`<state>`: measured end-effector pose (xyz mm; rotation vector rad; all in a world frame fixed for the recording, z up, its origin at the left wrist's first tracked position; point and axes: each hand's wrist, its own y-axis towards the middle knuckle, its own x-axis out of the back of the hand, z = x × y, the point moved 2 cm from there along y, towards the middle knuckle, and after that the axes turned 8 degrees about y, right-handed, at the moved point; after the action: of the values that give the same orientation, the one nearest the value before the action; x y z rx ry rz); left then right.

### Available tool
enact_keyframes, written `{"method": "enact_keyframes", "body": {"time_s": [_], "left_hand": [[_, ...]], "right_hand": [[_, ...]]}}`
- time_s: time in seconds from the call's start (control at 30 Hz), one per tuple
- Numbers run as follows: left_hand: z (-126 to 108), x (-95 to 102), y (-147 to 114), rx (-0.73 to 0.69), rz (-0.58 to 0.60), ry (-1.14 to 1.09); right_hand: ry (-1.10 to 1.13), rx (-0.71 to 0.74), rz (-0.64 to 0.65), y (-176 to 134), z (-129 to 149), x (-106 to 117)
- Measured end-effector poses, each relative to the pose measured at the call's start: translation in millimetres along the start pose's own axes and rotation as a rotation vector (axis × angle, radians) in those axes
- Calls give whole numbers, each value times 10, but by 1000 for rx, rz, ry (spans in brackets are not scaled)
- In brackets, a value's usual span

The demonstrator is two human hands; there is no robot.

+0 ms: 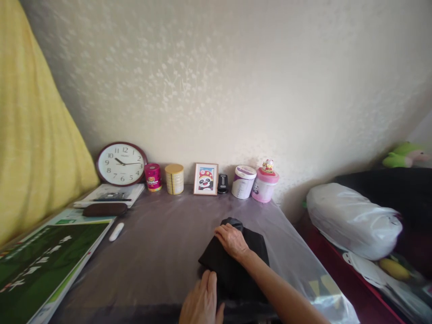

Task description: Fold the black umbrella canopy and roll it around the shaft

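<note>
A piece of folded black cloth (236,274) lies on the front right part of the table; its exact kind does not show. My right hand (232,241) rests on its upper part, fingers bent and closed over the fabric near a bunched fold. Low in the view, my left hand (200,300) is at the cloth's left edge, fingers stretched forward and thumb apart. Part of the left hand is cut off by the frame's lower edge, and my right forearm covers some of the cloth.
Along the wall stand a round clock (121,164), a pink tin (153,177), a yellow-lidded can (174,180), a panda picture frame (205,179) and two tubs. Green books (43,261), a brown case (105,209) and a white object (116,231) lie left. A plastic bag (353,220) sits right.
</note>
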<state>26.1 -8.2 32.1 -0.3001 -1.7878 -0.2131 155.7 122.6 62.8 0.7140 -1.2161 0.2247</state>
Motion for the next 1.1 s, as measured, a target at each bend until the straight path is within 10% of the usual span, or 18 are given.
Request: {"method": "enact_keyframes", "body": {"time_s": [0.1, 0.43, 0.6, 0.8, 1.1], "left_hand": [[1, 144, 44, -50, -68, -5], [-167, 102, 261, -87, 215, 13], [-86, -216, 291, -140, 62, 32], [-52, -466, 286, -99, -105, 109], [-45, -393, 281, -115, -21, -21]], "right_hand": [[-4, 17, 17, -2, 6, -2], [57, 17, -16, 54, -227, 0], [87, -177, -196, -38, -446, 207], [290, 123, 22, -198, -227, 142], [67, -398, -45, -34, -733, 61]]}}
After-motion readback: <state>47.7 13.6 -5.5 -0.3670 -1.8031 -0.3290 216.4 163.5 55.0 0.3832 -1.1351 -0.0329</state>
